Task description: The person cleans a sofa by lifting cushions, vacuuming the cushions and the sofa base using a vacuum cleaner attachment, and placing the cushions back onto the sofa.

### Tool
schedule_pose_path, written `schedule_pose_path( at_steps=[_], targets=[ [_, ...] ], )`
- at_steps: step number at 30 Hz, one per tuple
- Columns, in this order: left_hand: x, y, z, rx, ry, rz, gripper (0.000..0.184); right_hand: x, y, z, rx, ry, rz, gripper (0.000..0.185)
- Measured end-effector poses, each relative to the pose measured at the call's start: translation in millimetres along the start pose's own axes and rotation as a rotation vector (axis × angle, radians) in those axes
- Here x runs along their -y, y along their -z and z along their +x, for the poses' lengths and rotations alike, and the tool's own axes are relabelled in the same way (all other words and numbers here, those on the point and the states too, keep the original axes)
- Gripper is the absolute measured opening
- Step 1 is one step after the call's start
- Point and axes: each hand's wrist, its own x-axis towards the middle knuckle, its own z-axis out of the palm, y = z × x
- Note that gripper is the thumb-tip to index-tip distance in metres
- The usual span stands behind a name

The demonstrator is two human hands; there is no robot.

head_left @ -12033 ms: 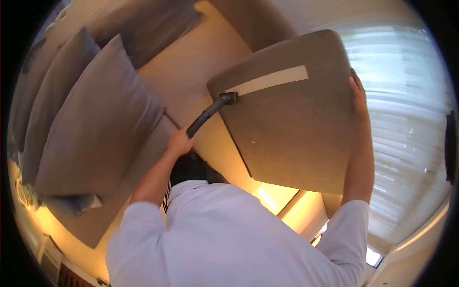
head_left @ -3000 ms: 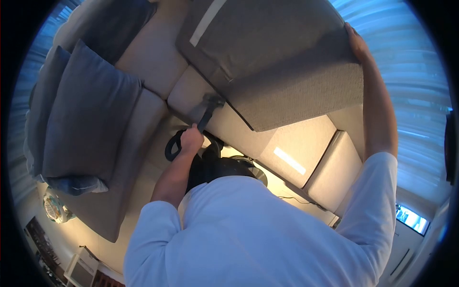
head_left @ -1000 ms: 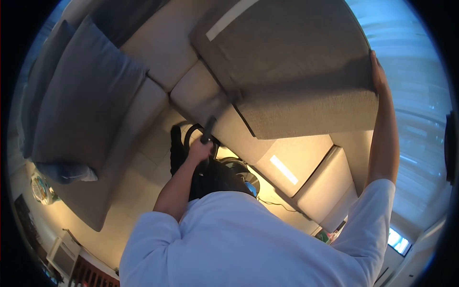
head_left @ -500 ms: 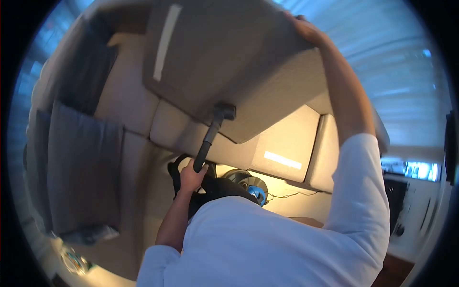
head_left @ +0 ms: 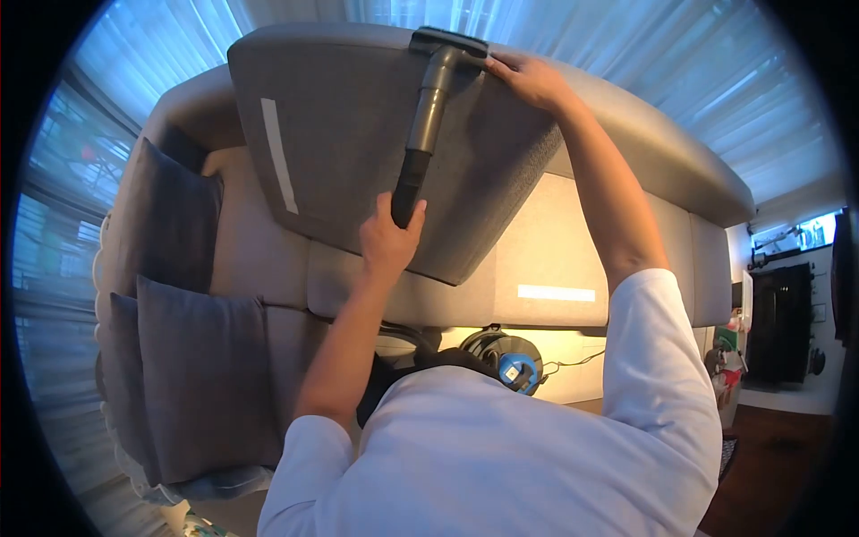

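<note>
A large grey sofa cushion (head_left: 358, 134) stands tilted up on the sofa, a pale strip (head_left: 279, 157) on its face. My left hand (head_left: 392, 234) is wrapped round the black lower end of a vacuum tube (head_left: 425, 125). The wide nozzle (head_left: 449, 41) at its far end lies at the cushion's top edge. Just right of the nozzle, my right hand (head_left: 530, 82) grips that same top edge, its fingertips close to the nozzle.
Grey pillows (head_left: 210, 376) lean at the left. The sofa seat (head_left: 555, 251) bears another pale strip. A round black and blue vacuum cleaner (head_left: 514, 362) with a cord stands on the floor before the sofa. Curtains (head_left: 698, 80) hang behind.
The nozzle has moved up from the cushion's lower part to its top edge, with my left hand following. The view has turned, and the cushion stands more upright, still held by my right hand.
</note>
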Motion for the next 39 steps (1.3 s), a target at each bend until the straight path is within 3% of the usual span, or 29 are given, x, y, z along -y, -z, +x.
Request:
schedule_pose_path(
  at_steps=[2, 4, 8, 12, 16, 19, 20, 22, 23, 25, 27, 29, 32, 36, 39],
  targets=[
    [29, -20, -13, -0.022, -0.034, 0.032, 0.04, -1, -4, 1, -0.015, -0.025, -0.057, 0.078],
    [55, -23, -53, 0.052, 0.183, 0.075, 0.037, -6, -7, 4, -0.019, -0.041, -0.086, 0.083],
    [119, 5, -143, 0.155, 0.354, 0.265, 0.035, -9, -4, 3, 0.007, -0.064, -0.111, 0.081],
    [58, 56, -125, 0.074, 0.337, 0.267, 0.036, 1, -7, 1, -0.009, -0.05, -0.102, 0.081],
    [-17, 58, -42, -0.101, 0.179, 0.031, 0.04, 13, -2, -15, -0.037, -0.058, -0.133, 0.08],
    [-40, 47, -12, 0.002, 0.288, 0.016, 0.039, 24, 9, -31, -0.017, -0.044, -0.105, 0.08],
    [-34, 38, -16, 0.017, 0.274, 0.017, 0.039, 18, 12, -29, -0.027, -0.061, -0.103, 0.08],
    [7, 12, -31, -0.062, 0.131, 0.101, 0.038, -3, 19, -7, 0.171, -0.063, 0.085, 0.081],
    [29, 5, -47, -0.016, 0.103, 0.077, 0.037, -21, 24, -1, 0.161, -0.078, 0.09, 0.081],
    [89, -1, -90, 0.088, 0.133, 0.138, 0.037, -57, 27, 1, 0.133, 0.121, 0.155, 0.082],
    [124, 14, -132, 0.19, 0.145, 0.237, 0.038, -61, 14, -16, 0.003, -0.014, 0.083, 0.08],
    [114, 37, -155, 0.151, 0.151, 0.216, 0.038, -66, -2, -23, -0.165, -0.148, 0.047, 0.078],
    [66, 56, -136, 0.108, 0.151, 0.136, 0.038, -61, -1, -21, -0.161, -0.155, 0.191, 0.076],
    [-36, 56, -67, 0.103, 0.07, 0.01, 0.033, -65, -1, -18, -0.147, -0.073, 0.242, 0.062],
    [-62, 17, -27, 0.051, -0.041, -0.087, 0.033, -66, -3, -24, -0.165, 0.012, 0.129, 0.061]
  ],
)
